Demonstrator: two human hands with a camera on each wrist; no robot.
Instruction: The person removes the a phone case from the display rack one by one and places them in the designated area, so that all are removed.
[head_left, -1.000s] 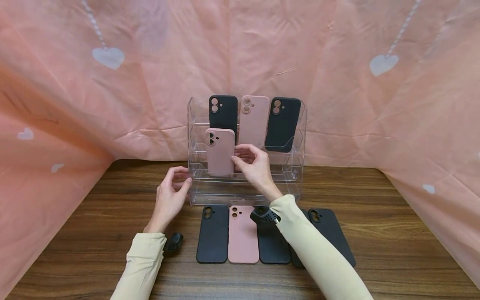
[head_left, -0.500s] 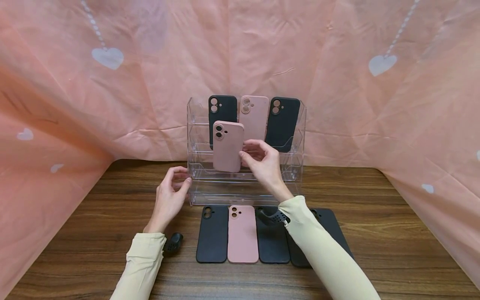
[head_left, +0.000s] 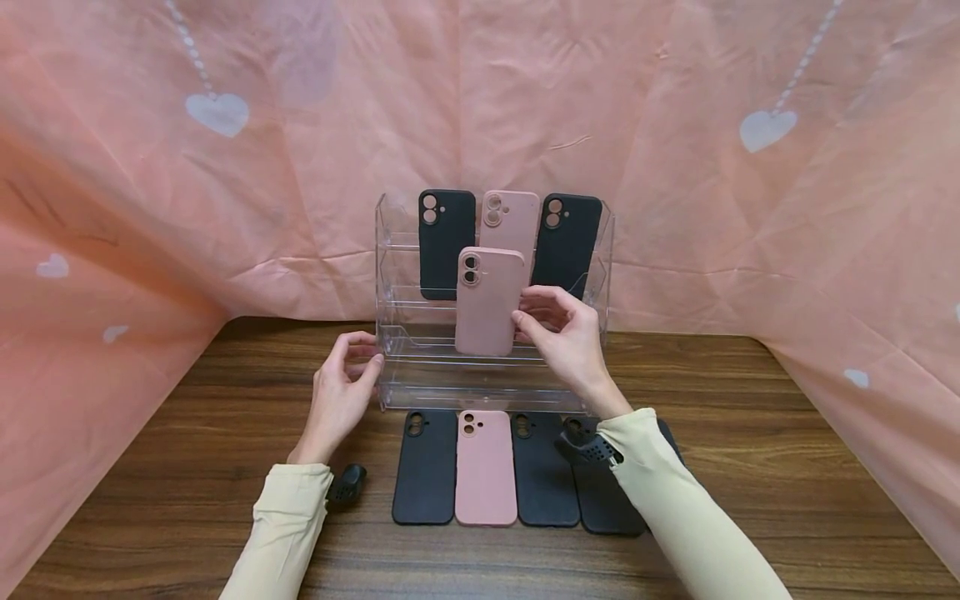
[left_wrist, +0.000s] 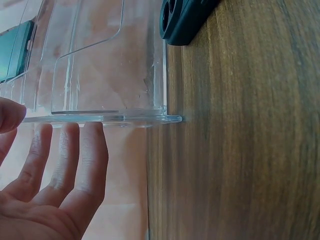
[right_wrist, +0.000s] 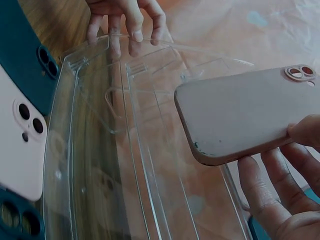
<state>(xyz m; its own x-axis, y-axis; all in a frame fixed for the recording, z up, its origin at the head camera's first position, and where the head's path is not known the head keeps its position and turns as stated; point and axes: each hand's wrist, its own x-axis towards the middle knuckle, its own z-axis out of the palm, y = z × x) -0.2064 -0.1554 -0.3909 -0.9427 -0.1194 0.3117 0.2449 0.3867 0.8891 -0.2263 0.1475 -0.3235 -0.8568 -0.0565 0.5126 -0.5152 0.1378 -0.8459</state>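
My right hand (head_left: 566,337) pinches a pink phone case (head_left: 489,304) by its right edge, thumb in front and fingers behind. The case is upright before the clear tiered rack (head_left: 487,375); whether it touches a tier I cannot tell. In the right wrist view the same pink phone case (right_wrist: 240,115) has its camera cutouts to the right. My left hand (head_left: 341,396) touches the rack's left side with its fingertips, also seen in the left wrist view against the clear panel (left_wrist: 100,119). The top tier holds a black case (head_left: 442,262), a pink case (head_left: 510,218) and a black case (head_left: 567,242).
On the wooden table (head_left: 187,500), a row of cases lies before the rack: a black one (head_left: 425,475), a pink one (head_left: 486,475) and several more black ones (head_left: 546,479), partly under my right forearm. A pink cloth (head_left: 480,100) hangs behind and at both sides.
My right hand has carried the pink phone case to the right, from before the left black case to before the upper pink one, rising then dropping slightly. My left hand has stayed still.
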